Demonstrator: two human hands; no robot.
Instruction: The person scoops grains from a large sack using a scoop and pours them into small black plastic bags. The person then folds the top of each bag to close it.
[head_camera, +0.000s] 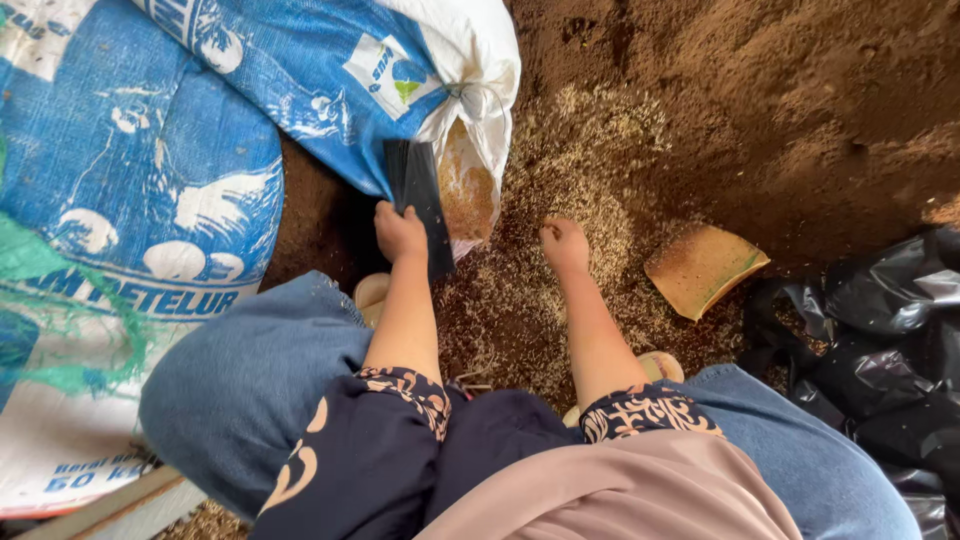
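Black scoop (420, 200) clamped in left hand (398, 232) at the sack's (330, 80) open edge; right hand (565, 245), apparently fingers together, presses scattered husks (590, 170).

Farm shed, earth floor (800, 90), feed sacks (130, 180), spilled husks (590, 170)

blue-white woven sack (330, 70) top centre, tied | blue-white sack (120, 200) left | black bags (880, 350) right
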